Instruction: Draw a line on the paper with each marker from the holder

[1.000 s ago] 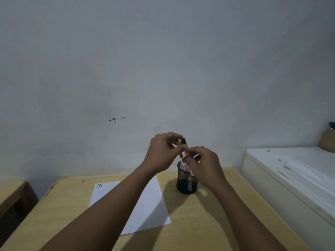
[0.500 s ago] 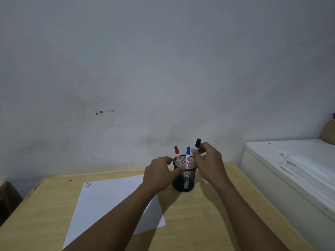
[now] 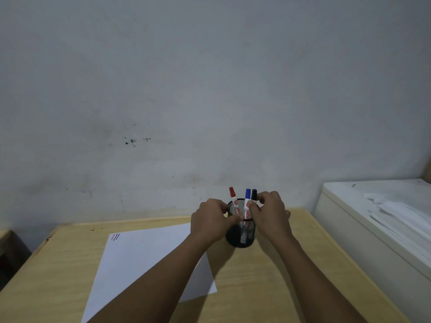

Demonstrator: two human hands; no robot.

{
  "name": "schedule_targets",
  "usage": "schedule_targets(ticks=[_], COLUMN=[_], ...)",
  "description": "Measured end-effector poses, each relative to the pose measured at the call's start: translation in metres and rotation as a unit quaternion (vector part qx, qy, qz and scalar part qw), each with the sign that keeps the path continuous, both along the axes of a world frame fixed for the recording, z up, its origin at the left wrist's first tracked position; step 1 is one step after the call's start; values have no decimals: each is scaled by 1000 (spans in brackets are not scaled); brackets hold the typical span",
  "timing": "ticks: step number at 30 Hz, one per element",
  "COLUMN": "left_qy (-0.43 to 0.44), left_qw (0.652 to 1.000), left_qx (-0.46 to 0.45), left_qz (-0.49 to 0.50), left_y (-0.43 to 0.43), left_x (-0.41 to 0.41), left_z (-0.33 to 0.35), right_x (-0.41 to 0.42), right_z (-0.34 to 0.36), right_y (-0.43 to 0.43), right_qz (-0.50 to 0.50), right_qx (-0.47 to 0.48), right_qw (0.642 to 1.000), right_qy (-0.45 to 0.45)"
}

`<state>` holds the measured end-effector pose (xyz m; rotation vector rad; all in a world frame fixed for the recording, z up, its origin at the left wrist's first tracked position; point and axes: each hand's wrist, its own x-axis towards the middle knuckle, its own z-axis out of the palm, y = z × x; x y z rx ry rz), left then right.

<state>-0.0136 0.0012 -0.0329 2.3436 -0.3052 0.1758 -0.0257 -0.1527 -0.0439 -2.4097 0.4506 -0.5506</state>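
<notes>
Since half a second ago, the black marker (image 3: 254, 194) has sunk deeper into the mesh holder (image 3: 242, 231) at lower centre, right hand (image 3: 270, 213) pinching it, left hand (image 3: 210, 217) gripping the rim. Red marker (image 3: 232, 195) and blue marker (image 3: 247, 197) stand beside it. Three lines (image 3: 115, 237) mark the paper (image 3: 140, 259) lower left; releasing likely remains. Nothing obstructs; a white cabinet (image 3: 373, 220) sits right.
</notes>
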Motion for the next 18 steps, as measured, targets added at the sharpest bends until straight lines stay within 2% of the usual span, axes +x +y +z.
schedule_targets(ticks=[7,18], left_qy=[7,6], left_qw=[1000,1000], left_qx=[0,21], left_qz=[-4,-5], left_y=[0,-1], left_x=[1,0], left_z=[2,3], right_x=[12,14], right_z=[-5,-3], right_y=[-1,-1], right_qz=[-3,-14], right_qx=[45,47], right_qw=[999,999], right_qy=[-7,-14])
